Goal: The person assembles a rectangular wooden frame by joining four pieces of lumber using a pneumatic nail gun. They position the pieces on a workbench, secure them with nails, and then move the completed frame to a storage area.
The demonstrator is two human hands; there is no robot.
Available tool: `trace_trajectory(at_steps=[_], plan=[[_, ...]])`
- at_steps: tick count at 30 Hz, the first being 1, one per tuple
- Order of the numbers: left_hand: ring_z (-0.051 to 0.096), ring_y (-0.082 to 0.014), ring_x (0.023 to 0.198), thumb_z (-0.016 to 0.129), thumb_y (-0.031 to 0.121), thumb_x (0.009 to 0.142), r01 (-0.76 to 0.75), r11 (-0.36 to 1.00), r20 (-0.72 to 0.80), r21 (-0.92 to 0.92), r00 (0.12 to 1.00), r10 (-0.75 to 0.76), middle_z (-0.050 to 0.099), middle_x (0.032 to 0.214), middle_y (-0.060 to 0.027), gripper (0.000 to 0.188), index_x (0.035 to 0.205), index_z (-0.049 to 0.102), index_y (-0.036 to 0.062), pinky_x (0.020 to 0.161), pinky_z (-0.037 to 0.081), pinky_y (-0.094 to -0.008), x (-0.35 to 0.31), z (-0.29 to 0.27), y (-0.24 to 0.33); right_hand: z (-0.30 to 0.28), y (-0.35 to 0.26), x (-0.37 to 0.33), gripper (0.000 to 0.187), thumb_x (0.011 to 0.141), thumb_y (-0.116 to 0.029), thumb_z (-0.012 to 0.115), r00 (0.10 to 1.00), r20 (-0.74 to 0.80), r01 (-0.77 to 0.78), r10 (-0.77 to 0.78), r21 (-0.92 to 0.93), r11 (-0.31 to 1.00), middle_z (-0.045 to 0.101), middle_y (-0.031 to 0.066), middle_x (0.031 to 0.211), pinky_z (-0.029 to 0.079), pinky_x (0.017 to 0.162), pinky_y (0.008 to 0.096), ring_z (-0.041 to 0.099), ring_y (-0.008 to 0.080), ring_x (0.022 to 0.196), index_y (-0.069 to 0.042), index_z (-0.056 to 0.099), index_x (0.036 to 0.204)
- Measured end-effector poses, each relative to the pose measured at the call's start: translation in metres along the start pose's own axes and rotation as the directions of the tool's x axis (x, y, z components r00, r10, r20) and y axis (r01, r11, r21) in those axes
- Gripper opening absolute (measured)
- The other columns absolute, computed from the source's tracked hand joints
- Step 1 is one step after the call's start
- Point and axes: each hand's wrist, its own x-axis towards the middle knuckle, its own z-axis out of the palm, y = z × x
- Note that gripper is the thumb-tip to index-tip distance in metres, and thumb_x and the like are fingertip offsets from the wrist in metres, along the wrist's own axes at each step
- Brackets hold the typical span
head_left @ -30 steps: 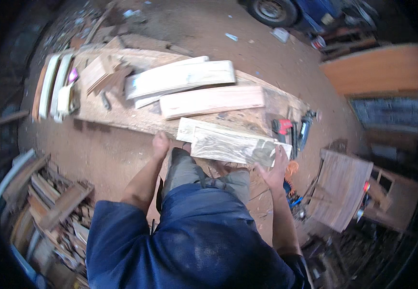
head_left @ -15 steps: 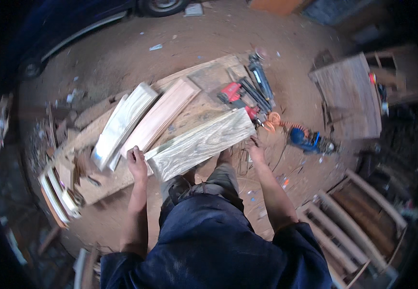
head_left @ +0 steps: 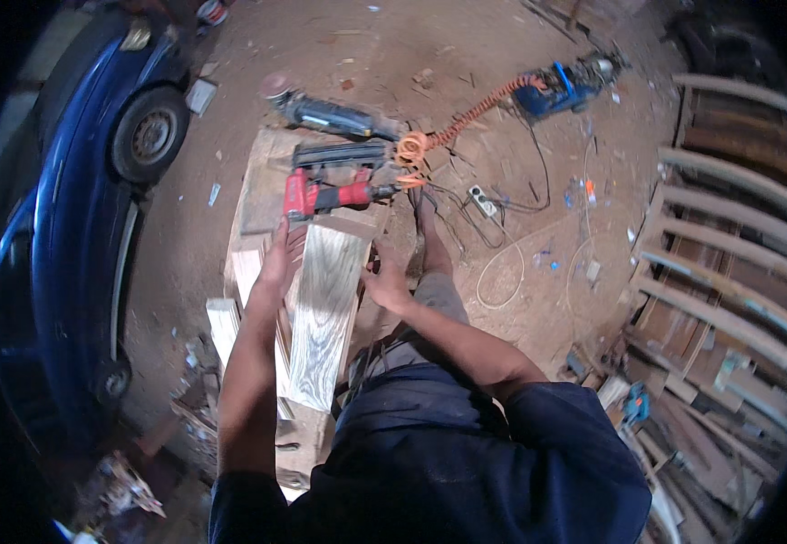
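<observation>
A pale board with dark wavy grain (head_left: 328, 317) lies lengthwise in front of me on the work surface, over other boards. My left hand (head_left: 277, 267) is at its far left corner, fingers stretched out flat beside the red nail gun (head_left: 299, 196). At the board's right edge, near its far end, is my right hand (head_left: 388, 279), with thumb and fingers apart. Whether its fingertips press on the edge I cannot tell. The nail gun lies on its side just beyond the board, an orange coiled hose (head_left: 411, 150) by its handle end.
Beyond the nail gun lies a grey-blue angle grinder (head_left: 334, 118). The hose runs to a blue machine (head_left: 552, 92) on the floor. A white power strip (head_left: 482, 201) and loose cables lie at right. Slatted wooden frames (head_left: 724, 236) stand far right; a blue car (head_left: 76, 208) is at left.
The view has turned right. The grained board, earlier held up across my front by both hands, now lies lengthwise. My left hand has moved to its far end, by the nail gun.
</observation>
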Motion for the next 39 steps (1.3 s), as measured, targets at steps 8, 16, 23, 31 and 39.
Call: trace_trajectory(at_steps=[8, 16, 23, 31, 39], plan=[[0.056, -0.0277, 0.132, 0.055, 0.053, 0.099, 0.191, 0.976, 0.033, 0.106, 0.98, -0.195, 0.057, 0.146, -0.0139, 0.069, 0.151, 0.049, 0.0075, 0.111, 0.044, -0.0431, 0.013, 0.064, 0.042, -0.003, -0.004, 0.01, 0.081, 0.085, -0.024, 0.079, 0.993, -0.117, 0.03, -0.012, 0.149, 0.988, 0.061, 0.0246, 0.132, 0.055, 0.095, 0.0413, 0.064, 0.0393, 0.117, -0.004, 0.041, 0.153], [0.054, -0.0322, 0.132, 0.052, 0.042, 0.091, 0.18, 0.983, 0.112, 0.044, 0.977, -0.184, 0.051, 0.151, -0.0157, 0.075, 0.157, 0.041, 0.006, 0.111, 0.043, -0.0444, 0.028, 0.052, 0.033, 0.011, 0.009, 0.021, 0.09, 0.081, -0.01, 0.081, 0.999, -0.024, -0.013, 0.022, 0.312, 0.95, 0.045, 0.0245, 0.15, 0.05, 0.104, 0.0396, 0.058, 0.0356, 0.128, 0.002, 0.031, 0.156], [0.048, -0.0317, 0.139, 0.052, 0.044, 0.092, 0.177, 0.982, 0.109, 0.067, 0.977, -0.184, 0.047, 0.155, -0.0136, 0.075, 0.157, 0.042, 0.0095, 0.114, 0.039, -0.0455, 0.024, 0.052, 0.035, 0.019, 0.018, 0.021, 0.095, 0.076, -0.005, 0.082, 0.988, -0.13, 0.08, -0.079, 0.0, 0.997, 0.051, 0.0257, 0.145, 0.048, 0.106, 0.0415, 0.057, 0.0409, 0.129, -0.001, 0.031, 0.156], [0.057, -0.0296, 0.127, 0.042, 0.04, 0.105, -0.075, 0.935, -0.135, 0.347, 0.982, 0.129, 0.058, 0.141, -0.0176, 0.056, 0.141, 0.056, 0.0, 0.106, 0.044, -0.0411, 0.048, -0.006, -0.011, 0.01, 0.016, 0.029, 0.079, 0.083, -0.02, 0.08, 0.993, -0.077, -0.076, 0.089, 0.156, 0.985, 0.064, 0.0228, 0.119, 0.052, 0.089, 0.0417, 0.066, 0.0354, 0.099, 0.001, 0.043, 0.149], [0.056, -0.0404, 0.114, 0.048, 0.027, 0.107, -0.284, 0.275, -0.071, 0.918, 0.567, 0.821, 0.06, 0.118, -0.0214, 0.034, 0.12, 0.062, -0.0016, 0.1, 0.042, -0.05, -0.018, 0.115, 0.009, 0.004, 0.005, 0.032, 0.07, 0.084, -0.025, 0.081, 0.988, -0.155, -0.004, 0.01, 0.043, 0.999, 0.059, 0.0176, 0.099, 0.051, 0.077, 0.0397, 0.06, 0.0284, 0.081, 0.006, 0.052, 0.14]])
